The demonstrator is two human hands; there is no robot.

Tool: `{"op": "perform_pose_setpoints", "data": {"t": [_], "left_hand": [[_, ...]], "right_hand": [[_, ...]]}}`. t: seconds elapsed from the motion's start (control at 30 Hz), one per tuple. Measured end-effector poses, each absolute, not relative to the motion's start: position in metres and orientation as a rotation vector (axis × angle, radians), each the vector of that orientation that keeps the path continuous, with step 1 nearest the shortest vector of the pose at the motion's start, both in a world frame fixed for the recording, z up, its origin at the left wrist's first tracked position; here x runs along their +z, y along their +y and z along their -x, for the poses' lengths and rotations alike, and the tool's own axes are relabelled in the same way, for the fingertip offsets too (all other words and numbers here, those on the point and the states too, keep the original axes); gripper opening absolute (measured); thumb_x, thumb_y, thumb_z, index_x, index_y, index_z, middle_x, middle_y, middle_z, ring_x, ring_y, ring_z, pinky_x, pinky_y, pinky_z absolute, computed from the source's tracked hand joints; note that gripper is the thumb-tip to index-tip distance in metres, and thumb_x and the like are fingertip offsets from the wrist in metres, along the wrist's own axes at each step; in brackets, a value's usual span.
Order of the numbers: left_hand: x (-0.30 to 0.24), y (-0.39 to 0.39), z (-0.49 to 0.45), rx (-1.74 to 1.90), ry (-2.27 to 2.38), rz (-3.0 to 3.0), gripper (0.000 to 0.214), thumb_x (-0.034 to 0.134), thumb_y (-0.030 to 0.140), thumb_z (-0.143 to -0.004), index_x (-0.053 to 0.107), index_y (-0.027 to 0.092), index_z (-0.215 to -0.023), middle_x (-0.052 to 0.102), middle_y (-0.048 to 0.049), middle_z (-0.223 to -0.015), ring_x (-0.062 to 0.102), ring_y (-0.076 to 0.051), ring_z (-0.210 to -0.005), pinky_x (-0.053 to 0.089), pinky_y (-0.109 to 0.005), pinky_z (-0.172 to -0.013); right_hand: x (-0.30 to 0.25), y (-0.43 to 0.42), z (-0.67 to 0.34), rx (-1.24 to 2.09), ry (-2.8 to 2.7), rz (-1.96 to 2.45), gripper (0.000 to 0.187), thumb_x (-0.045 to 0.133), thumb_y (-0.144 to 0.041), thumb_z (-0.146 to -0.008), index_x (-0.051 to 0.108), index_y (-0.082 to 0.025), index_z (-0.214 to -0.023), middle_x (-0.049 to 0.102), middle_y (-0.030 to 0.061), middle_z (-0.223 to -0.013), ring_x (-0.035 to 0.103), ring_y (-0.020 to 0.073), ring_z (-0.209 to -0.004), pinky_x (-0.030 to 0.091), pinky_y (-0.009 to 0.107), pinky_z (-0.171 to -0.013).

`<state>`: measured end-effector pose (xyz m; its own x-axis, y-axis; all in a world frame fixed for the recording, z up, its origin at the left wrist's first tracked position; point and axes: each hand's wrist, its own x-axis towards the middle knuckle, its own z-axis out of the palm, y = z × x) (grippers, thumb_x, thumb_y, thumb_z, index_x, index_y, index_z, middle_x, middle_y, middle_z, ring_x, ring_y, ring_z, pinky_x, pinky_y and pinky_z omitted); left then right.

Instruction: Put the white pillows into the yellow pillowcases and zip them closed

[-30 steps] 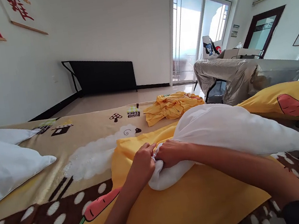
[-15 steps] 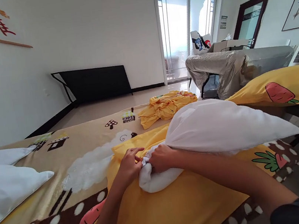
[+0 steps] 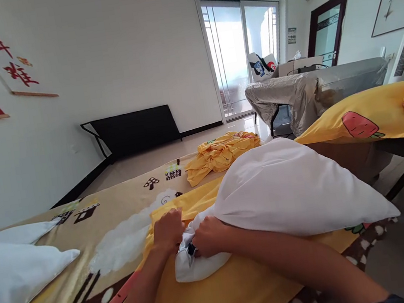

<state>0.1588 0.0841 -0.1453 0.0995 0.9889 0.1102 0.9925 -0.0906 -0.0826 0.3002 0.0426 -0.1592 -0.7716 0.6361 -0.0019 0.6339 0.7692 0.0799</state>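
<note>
A white pillow [image 3: 269,192] lies across a flat yellow pillowcase [image 3: 224,300], its near end bunched and folded under. My right hand [image 3: 207,235] is closed around that gathered end. Just left of its fingers a small dark spot shows in the white folds; I cannot make out what it is. My left hand [image 3: 168,229] is curled shut at the pillowcase's opening, knuckles up, beside the pillow's bunched tip. It appears to grip the yellow edge, though its fingertips are mostly hidden.
Crumpled yellow fabric [image 3: 221,153] lies at the far edge of the patterned bedspread [image 3: 126,203]. More white pillows [image 3: 18,272] rest at left. A yellow carrot-print pillow [image 3: 382,114] is at right, near a plastic-covered table [image 3: 299,91]. A black folded frame [image 3: 138,130] leans on the wall.
My left hand has closed and shifted from the white folds toward the yellow edge. My right hand keeps its hold on the pillow's end. The view has tilted up slightly.
</note>
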Motion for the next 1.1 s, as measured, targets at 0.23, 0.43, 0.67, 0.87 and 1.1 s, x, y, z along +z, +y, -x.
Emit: {"op": "perform_pose_setpoints", "data": {"t": [0.23, 0.43, 0.67, 0.87, 1.1], "left_hand": [[-0.12, 0.083, -0.219, -0.164, -1.79, 2.213, 0.027, 0.039, 0.02, -0.084, 0.064, 0.017, -0.095, 0.066, -0.014, -0.099, 0.061, -0.027, -0.095, 0.043, -0.034, -0.075], [-0.106, 0.044, -0.198, -0.114, -1.718, 2.059, 0.04, 0.027, 0.007, -0.083, 0.062, 0.01, -0.102, 0.06, -0.0207, -0.104, 0.053, -0.035, -0.104, 0.037, -0.047, -0.086], [-0.121, 0.018, -0.16, 0.148, -2.2, 1.975, 0.036, 0.033, 0.012, -0.081, 0.057, 0.014, -0.109, 0.058, -0.0198, -0.115, 0.054, -0.032, -0.108, 0.043, -0.049, -0.083], [-0.103, 0.011, -0.176, 0.186, -2.241, 2.097, 0.03, 0.042, 0.014, -0.076, 0.058, 0.017, -0.1, 0.063, -0.0139, -0.108, 0.06, -0.027, -0.102, 0.049, -0.037, -0.075], [-0.067, 0.009, -0.212, -0.07, -2.151, 1.993, 0.033, 0.031, 0.017, -0.085, 0.059, 0.013, -0.102, 0.061, -0.0178, -0.105, 0.063, -0.03, -0.095, 0.048, -0.037, -0.073]], "right_hand": [[-0.155, 0.046, -0.307, 0.126, 3.043, -1.102, 0.039, 0.061, -0.042, -0.08, 0.068, -0.017, -0.108, 0.07, 0.0103, -0.106, 0.064, 0.0255, -0.098, 0.053, 0.036, -0.078], [-0.131, 0.078, -0.325, -0.12, 2.92, -1.212, 0.053, 0.046, -0.061, -0.083, 0.067, -0.022, -0.112, 0.069, 0.01, -0.111, 0.066, 0.0257, -0.098, 0.054, 0.035, -0.076], [-0.126, 0.096, -0.316, -0.092, 2.909, -1.255, 0.053, 0.054, -0.057, -0.08, 0.068, -0.015, -0.109, 0.068, 0.0159, -0.11, 0.065, 0.0276, -0.101, 0.053, 0.035, -0.079], [-0.119, 0.103, -0.315, 0.014, 2.883, -1.378, 0.046, 0.052, -0.046, -0.084, 0.068, -0.01, -0.107, 0.067, 0.0197, -0.11, 0.065, 0.03, -0.101, 0.052, 0.039, -0.08], [-0.112, 0.071, -0.311, 0.09, 3.007, -1.206, 0.035, 0.048, -0.037, -0.086, 0.067, -0.017, -0.107, 0.07, 0.0124, -0.105, 0.066, 0.026, -0.096, 0.05, 0.034, -0.078]]}}
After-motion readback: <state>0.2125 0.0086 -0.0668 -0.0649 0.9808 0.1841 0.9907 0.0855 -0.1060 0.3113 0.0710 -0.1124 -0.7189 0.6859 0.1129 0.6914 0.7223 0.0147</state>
